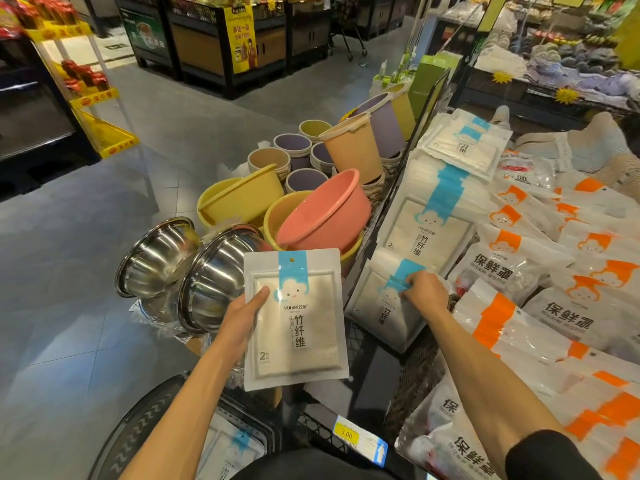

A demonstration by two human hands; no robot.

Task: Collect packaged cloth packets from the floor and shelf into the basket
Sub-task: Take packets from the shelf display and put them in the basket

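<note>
The basket (138,431) sits below the held packet (294,320), cut off by the bottom edge. I see only a dark rim with chevron marks and part of another packet (232,445) inside it. Most of my left hand (239,320) is hidden behind the held packet. Only the thumb lies flat on its front, so those fingers are closed around its left edge. The packet is a glossy, flat, rectangular pouch with a blue strip, a cloud face and white folded cloth inside.

Right of it, on the black wire-mesh shelf (415,368), lies a shelf packet (381,306) of the same kind. My right hand (424,292) has its fingers (410,280) curled tight, pinching that packet's blue strip. I cannot tell where its thumb is.

Left of the held packet are shiny steel bowls (214,282), and above it smooth plastic basins (325,213).
</note>
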